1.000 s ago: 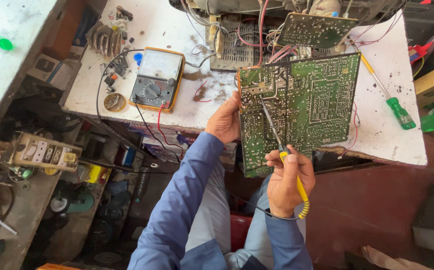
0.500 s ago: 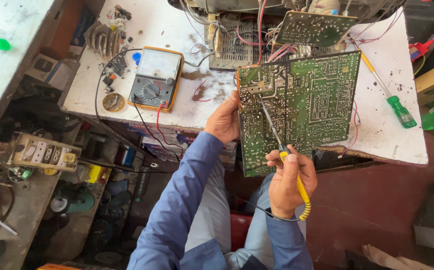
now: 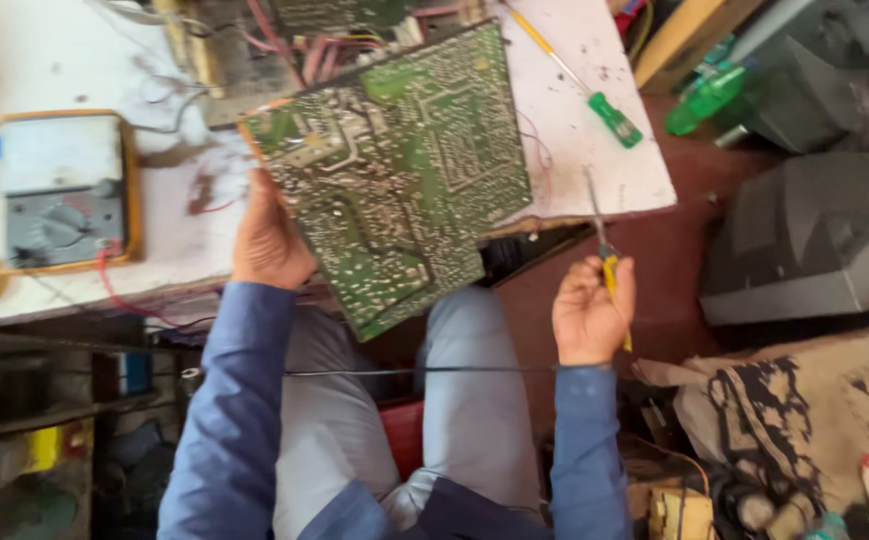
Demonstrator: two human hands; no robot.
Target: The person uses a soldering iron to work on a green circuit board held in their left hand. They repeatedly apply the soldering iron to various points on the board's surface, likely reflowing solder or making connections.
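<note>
Circuit board [image 3: 395, 170], solder side up, tilted over the white bench [image 3: 575, 150] edge. Left hand [image 3: 270, 240] clasps its lower-left edge; right hand [image 3: 587, 310], clear of the board, closed around a yellow-handled probe [image 3: 605, 250]. Looks stiff, light, fragile; edges are safest to hold.

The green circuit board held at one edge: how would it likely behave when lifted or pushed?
The circuit board probably stays stiff: gripped only at its left edge by the left hand, it shows no sag. It seems light, one hand carrying it tilted. The solder-point face likely gives grip but could be delicate.
</note>
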